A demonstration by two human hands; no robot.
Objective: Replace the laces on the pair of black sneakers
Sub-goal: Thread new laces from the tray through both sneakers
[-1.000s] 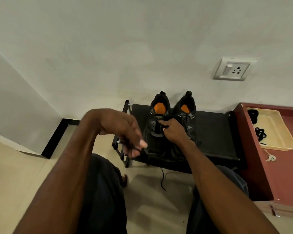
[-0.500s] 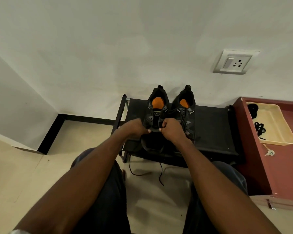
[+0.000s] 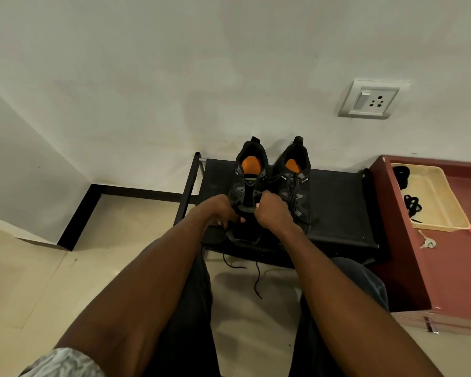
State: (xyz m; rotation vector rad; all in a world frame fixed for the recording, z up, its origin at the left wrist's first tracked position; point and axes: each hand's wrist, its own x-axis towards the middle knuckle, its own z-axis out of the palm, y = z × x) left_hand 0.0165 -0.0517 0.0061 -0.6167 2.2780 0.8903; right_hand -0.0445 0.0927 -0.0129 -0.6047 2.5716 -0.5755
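Both of your hands now sit low at the left sneaker (image 3: 247, 186), whereas a second ago your left hand (image 3: 220, 210) was lifted clear to the near left, drawing lace out. It has since dropped back to the shoe's near left edge, its fingers curled against the shoe's left side; whether they pinch lace or only the upper, you cannot tell from this view. Your right hand (image 3: 271, 210) has stayed at the throat of the same shoe, fist closed, apparently gripping lace or the eyelet edge. Two loose lace ends (image 3: 257, 278) hang off the near edge of the black rack (image 3: 337, 202) toward the floor. Judgement: one pull-through is finished and you are resetting for the next eyelet on the left shoe, so the job looks only partly done. The right sneaker (image 3: 294, 183) stands just beside it, laces loosely bundled across its throat. Both shoes rest on the rack top against the far wall, long axes running near to far, heels and orange insoles at the far end, toes toward you and hidden behind your hands. More black laces (image 3: 412, 205) lie in the cream tray (image 3: 441, 194) on the red cabinet at the right.
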